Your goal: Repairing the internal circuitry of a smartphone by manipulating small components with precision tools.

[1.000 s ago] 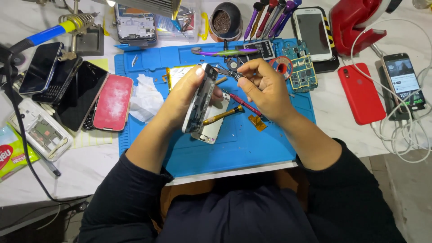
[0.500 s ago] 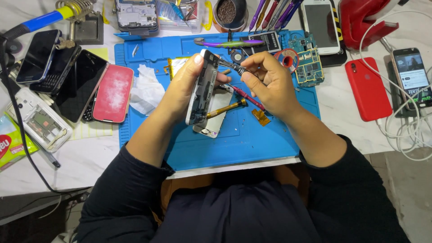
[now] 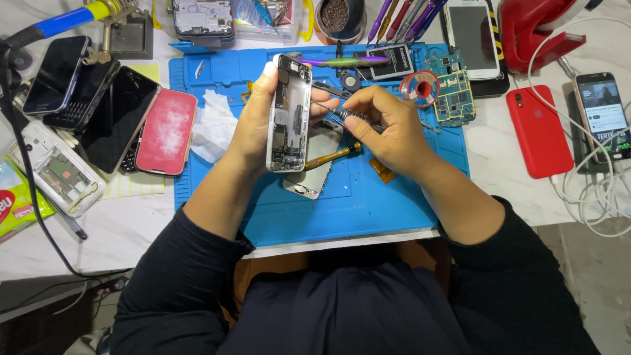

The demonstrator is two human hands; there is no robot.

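Note:
My left hand (image 3: 253,128) grips an opened silver phone body (image 3: 289,113), held upright on its long edge above the blue work mat (image 3: 368,204), its inner parts facing right. My right hand (image 3: 388,125) pinches a small black-handled screwdriver (image 3: 348,117) whose tip points into the phone's side. Under the hands lie a detached screen panel (image 3: 314,172) and a yellow-handled tool (image 3: 332,156) on the mat.
Several phones (image 3: 85,98) and a red case (image 3: 167,131) lie left of the mat. A circuit board (image 3: 450,92), solder reel (image 3: 419,85), battery (image 3: 389,60) and tweezers sit at the mat's back. A red phone (image 3: 539,131), a charging phone (image 3: 601,115) and white cables (image 3: 595,190) lie to the right.
The phone body has turned more upright in my left hand. My right hand has shifted slightly, keeping the screwdriver at the phone's side.

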